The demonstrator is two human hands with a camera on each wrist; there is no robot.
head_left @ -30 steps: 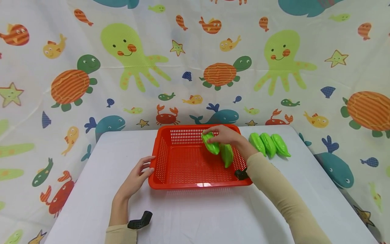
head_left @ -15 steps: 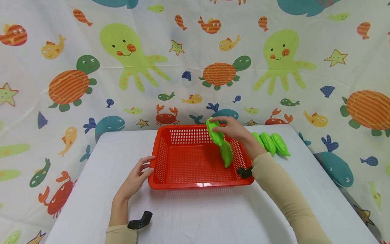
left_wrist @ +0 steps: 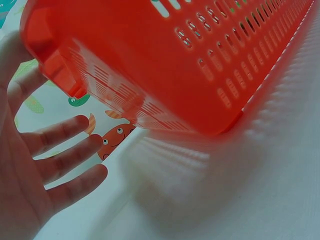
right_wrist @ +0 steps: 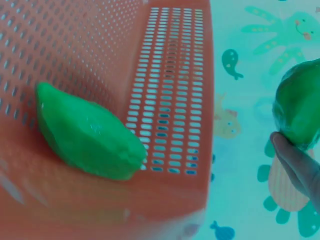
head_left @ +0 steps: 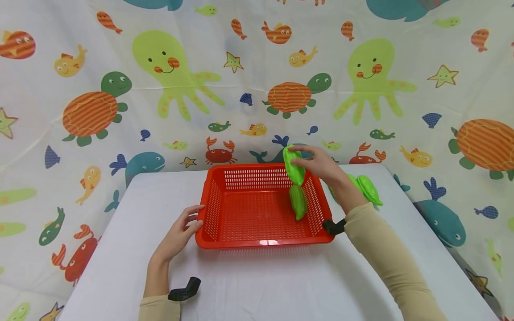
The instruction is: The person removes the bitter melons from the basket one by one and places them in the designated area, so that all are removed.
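My right hand (head_left: 321, 165) pinches a bright green star fruit (head_left: 294, 165), its ribs running lengthwise, above the back right of the red basket (head_left: 257, 244). In the right wrist view this star fruit (right_wrist: 300, 105) shows at the right edge, with a fingertip against its lower side. Another green star fruit (head_left: 298, 203) lies inside the basket by the right wall. My left hand (head_left: 180, 232) is at the basket's left rim; in the left wrist view its fingers (left_wrist: 62, 187) are spread and nearly straight beside the basket's corner (left_wrist: 55, 65).
More green star fruits (head_left: 369, 191) lie on the white table (head_left: 257, 285) right of the basket, partly behind my right forearm. A white cloth (head_left: 257, 49) printed with sea animals hangs behind the table.
My right hand has lifted the star fruit up from inside the basket and carried it to the right and back. The left hand and the basket have stayed in place.
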